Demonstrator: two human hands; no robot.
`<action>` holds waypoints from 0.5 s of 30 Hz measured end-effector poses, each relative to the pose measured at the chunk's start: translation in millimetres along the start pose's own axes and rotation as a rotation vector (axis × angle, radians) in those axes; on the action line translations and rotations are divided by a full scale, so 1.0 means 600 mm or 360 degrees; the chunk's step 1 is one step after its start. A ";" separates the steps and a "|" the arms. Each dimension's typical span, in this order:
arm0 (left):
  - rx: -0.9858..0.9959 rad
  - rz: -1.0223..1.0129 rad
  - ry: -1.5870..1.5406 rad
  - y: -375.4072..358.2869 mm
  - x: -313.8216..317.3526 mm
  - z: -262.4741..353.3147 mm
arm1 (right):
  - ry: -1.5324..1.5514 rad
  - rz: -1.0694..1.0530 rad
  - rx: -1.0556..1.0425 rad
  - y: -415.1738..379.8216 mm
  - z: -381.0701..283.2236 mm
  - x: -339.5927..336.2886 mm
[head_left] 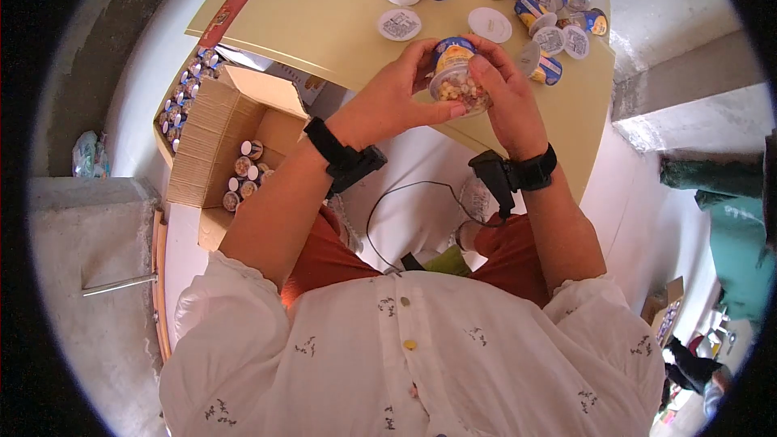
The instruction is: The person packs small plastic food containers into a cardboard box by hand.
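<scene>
The white shirt is nearest; left hand and right hand grip a snack cup between them, long way pointing forward.

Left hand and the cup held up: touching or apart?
Touching. In the head view, the left hand has its thumb laid against the clear part of the cup, with no gap showing.

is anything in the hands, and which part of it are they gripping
Yes: a snack cup, held by its sides between the left hand and right hand.
</scene>
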State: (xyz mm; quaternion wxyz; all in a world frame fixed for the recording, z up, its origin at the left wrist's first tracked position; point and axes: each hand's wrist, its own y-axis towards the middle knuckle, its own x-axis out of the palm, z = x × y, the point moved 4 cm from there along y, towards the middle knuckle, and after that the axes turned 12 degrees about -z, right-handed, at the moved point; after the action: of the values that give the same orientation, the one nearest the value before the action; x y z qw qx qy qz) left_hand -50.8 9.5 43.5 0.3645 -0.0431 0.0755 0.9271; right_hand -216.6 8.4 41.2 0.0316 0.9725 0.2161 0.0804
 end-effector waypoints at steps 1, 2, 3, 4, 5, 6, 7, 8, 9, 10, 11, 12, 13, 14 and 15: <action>-0.0026 0.0025 -0.0010 -0.001 -0.001 -0.004 | -0.0006 0.0003 0.0028 0.001 0.001 0.001; -0.0054 0.0052 -0.0020 -0.001 -0.003 -0.008 | -0.0002 -0.0019 0.0030 -0.001 -0.001 0.004; -0.0062 0.0086 -0.0012 0.000 -0.006 -0.007 | -0.0376 -0.0001 -0.0109 -0.006 -0.013 0.010; -0.0047 0.0112 -0.0093 0.003 -0.008 -0.006 | -0.0741 0.0006 -0.0257 -0.006 -0.023 0.015; -0.0032 0.0150 -0.0173 0.002 -0.011 -0.005 | -0.0149 -0.0175 -0.0192 0.001 0.006 0.003; -0.0048 0.0217 -0.0165 -0.002 -0.015 -0.004 | -0.0127 -0.0240 -0.0183 0.002 0.002 0.013; -0.0029 0.0243 -0.0155 -0.004 -0.015 0.001 | -0.0078 -0.0182 -0.0153 -0.004 -0.007 0.023; -0.0008 0.0270 -0.0145 -0.009 -0.016 0.005 | -0.0033 -0.0124 -0.0119 -0.010 -0.010 0.030; -0.0020 0.0337 -0.0139 -0.013 -0.017 0.007 | -0.0018 -0.0190 -0.0106 -0.010 -0.006 0.028; -0.0026 0.0297 -0.0071 -0.014 -0.012 0.012 | -0.0089 -0.0133 -0.0099 -0.011 -0.003 0.017; -0.0030 0.0247 -0.0003 -0.015 -0.008 0.016 | -0.0164 -0.0068 -0.0098 -0.012 -0.001 0.011; -0.0033 0.0286 0.0001 -0.017 -0.008 0.018 | -0.0161 -0.0107 -0.0095 -0.014 -0.005 0.018; 0.0017 0.0290 0.0036 -0.020 -0.007 0.027 | -0.0096 -0.0093 -0.0137 -0.017 -0.017 0.027; 0.0069 0.0290 0.0073 -0.025 -0.006 0.036 | -0.0030 -0.0076 -0.0179 -0.017 -0.026 0.031; 0.0099 0.0318 0.0088 -0.032 -0.007 0.045 | 0.0001 -0.0026 -0.0191 -0.014 -0.017 0.023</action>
State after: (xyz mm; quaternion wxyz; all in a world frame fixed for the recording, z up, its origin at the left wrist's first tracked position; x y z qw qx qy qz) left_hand -35.1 25.3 68.8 0.2693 -0.0497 0.1181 0.9545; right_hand -209.2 22.0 52.3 0.0904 0.9671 0.2189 0.0932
